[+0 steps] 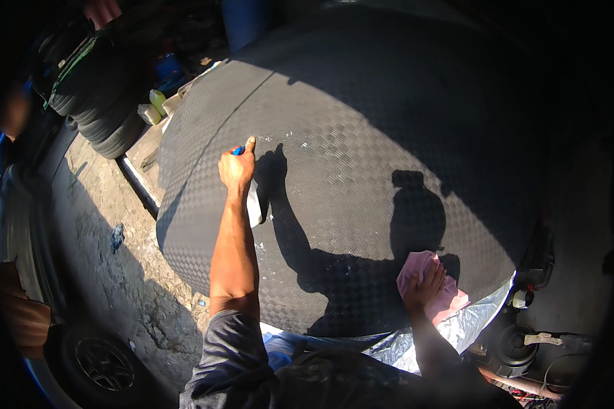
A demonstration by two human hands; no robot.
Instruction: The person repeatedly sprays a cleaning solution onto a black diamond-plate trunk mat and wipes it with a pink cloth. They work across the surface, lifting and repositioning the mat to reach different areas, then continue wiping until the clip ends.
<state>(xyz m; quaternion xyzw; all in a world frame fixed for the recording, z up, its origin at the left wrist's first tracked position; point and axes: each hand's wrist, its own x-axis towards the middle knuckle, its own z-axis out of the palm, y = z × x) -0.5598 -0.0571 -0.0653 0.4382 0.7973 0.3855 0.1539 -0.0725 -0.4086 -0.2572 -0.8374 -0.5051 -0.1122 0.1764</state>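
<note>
A large black patterned sheet (348, 204), with a woven-looking texture, spreads before me. My left hand (238, 167) is closed around the top of a white bottle with a blue piece (237, 150), which looks like a spray bottle; its white body (254, 204) shows partly beside my wrist. The thumb points away from me. At the near right, my right hand (426, 283) holds a pink cloth (417, 263) down against the sheet, fingers laid over it. Small white wet spots (303, 144) dot the sheet's middle and the area near my left forearm.
Stacked tyres (109, 126) stand at the far left, near a yellow-green bottle (157, 101). Clear plastic film (396, 349) shows under the sheet's near edge. A vehicle wheel (99, 361) is at the lower left, beside rough concrete (126, 273). Tools and a cable (546, 339) lie at lower right.
</note>
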